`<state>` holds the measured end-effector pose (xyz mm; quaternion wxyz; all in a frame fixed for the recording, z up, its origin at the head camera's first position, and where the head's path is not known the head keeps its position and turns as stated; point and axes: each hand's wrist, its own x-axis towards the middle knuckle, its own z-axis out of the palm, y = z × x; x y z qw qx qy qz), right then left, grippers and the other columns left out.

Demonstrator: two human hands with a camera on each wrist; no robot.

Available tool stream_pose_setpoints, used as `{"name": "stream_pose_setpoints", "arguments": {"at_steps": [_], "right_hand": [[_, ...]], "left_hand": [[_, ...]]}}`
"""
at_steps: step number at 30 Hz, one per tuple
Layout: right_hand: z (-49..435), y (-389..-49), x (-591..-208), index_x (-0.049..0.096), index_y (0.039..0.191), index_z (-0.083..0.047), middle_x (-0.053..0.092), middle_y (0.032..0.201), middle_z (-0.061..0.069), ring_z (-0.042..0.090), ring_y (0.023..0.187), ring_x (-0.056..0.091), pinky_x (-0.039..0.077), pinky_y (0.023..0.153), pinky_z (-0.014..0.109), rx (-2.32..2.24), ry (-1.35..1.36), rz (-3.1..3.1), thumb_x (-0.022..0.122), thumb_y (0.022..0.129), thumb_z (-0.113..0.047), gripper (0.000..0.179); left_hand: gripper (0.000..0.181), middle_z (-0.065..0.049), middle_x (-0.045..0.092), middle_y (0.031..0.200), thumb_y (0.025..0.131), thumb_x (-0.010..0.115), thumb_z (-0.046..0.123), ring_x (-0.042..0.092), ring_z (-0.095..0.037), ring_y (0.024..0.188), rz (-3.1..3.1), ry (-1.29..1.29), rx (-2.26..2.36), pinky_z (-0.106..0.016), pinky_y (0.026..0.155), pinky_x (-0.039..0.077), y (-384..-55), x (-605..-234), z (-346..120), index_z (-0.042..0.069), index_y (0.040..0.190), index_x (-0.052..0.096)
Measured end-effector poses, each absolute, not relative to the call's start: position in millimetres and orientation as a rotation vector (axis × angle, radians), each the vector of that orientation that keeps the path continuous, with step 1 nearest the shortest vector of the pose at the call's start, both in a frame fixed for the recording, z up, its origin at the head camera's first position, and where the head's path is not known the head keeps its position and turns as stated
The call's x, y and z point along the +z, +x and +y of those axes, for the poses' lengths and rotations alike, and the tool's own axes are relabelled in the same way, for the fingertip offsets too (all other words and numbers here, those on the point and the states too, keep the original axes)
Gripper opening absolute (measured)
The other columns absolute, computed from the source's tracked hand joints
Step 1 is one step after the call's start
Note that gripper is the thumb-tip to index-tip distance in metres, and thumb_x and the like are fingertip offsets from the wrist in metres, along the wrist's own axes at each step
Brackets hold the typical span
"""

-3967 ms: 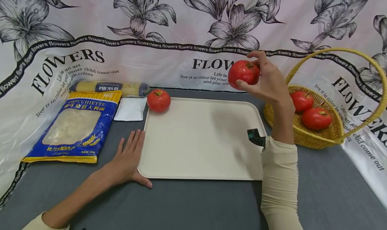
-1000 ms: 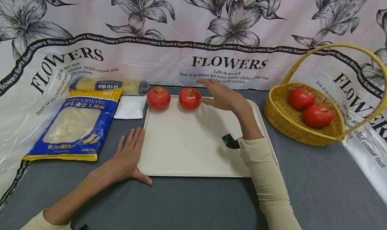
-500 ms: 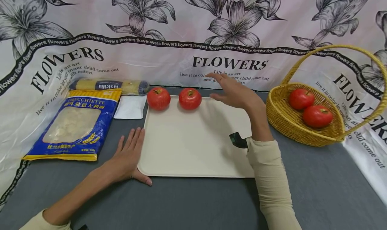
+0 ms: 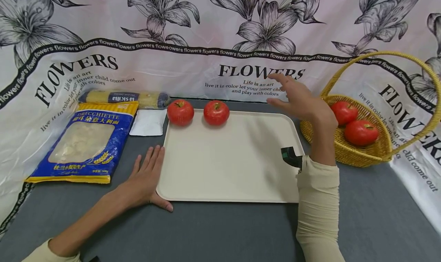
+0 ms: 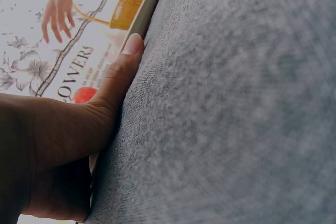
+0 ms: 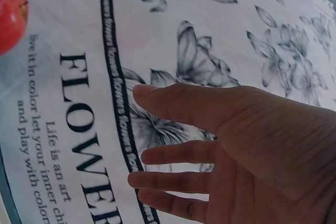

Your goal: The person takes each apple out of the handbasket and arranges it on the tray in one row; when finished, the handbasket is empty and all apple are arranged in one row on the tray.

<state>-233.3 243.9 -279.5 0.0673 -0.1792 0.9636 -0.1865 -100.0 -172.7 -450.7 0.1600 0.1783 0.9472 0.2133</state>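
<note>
My left hand (image 4: 146,179) lies spread at the left edge of a cream tray (image 4: 227,166), fingers straight, thumb along the near corner. Above the tray's far right part, my right hand (image 4: 299,99) is raised with fingers apart, holding nothing; the right wrist view shows its bare palm. Two tomatoes sit side by side at the tray's far left: one tomato (image 4: 180,113) at the corner, another tomato (image 4: 216,113) to its right. Right of the tray stands a yellow wicker basket (image 4: 358,157), partly behind my right wrist, holding a tomato (image 4: 344,113) and a second tomato (image 4: 361,132).
On the left lies a blue and yellow orecchiette bag (image 4: 84,139). Behind it is a pasta packet (image 4: 124,98), and a white square packet (image 4: 148,122) lies beside the tray. A flower-printed cloth (image 4: 193,70) rises at the back of the grey table (image 4: 220,235).
My right hand has set a tomato on the tray beside the first one and let go. It has since moved right, toward the basket. The left hand has stayed at the tray's edge.
</note>
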Motion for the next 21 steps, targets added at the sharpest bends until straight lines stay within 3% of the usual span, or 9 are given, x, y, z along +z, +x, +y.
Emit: {"name": "stream_pose_setpoints", "arguments": {"at_steps": [11,15,21], "right_hand": [[285,-221,-271,0.015,0.169,-0.019,0.018,0.175,0.020,0.052,0.149,0.038,0.040,0.111,0.075,-0.646,-0.320,2.933,0.058,0.106,-0.043,0.080],[301,-216,-269,0.014,0.169,-0.022,0.022,0.173,0.021,0.053,0.148,0.039,0.037,0.110,0.077,-0.655,-0.302,2.978,0.054,0.107,-0.048,0.079],[328,-207,-271,0.016,0.169,-0.018,0.035,0.162,0.033,0.057,0.139,0.043,0.038,0.106,0.077,-0.679,-0.241,3.047,0.056,0.107,-0.042,0.078]], "left_hand": [[0.167,-0.030,-0.008,0.174,0.053,0.090,0.076,-0.006,-0.055,0.160,2.703,0.516,0.612,-0.078,0.123,-0.005,-100,-452,-172,-0.001,0.166,-0.007],[0.167,-0.030,-0.008,0.174,0.054,0.090,0.077,-0.006,-0.055,0.160,2.704,0.519,0.614,-0.077,0.123,-0.005,-100,-452,-172,-0.001,0.166,-0.007],[0.167,-0.030,-0.008,0.174,0.054,0.090,0.076,-0.007,-0.054,0.160,2.699,0.506,0.616,-0.077,0.124,-0.005,-100,-452,-172,-0.001,0.166,-0.007]]}}
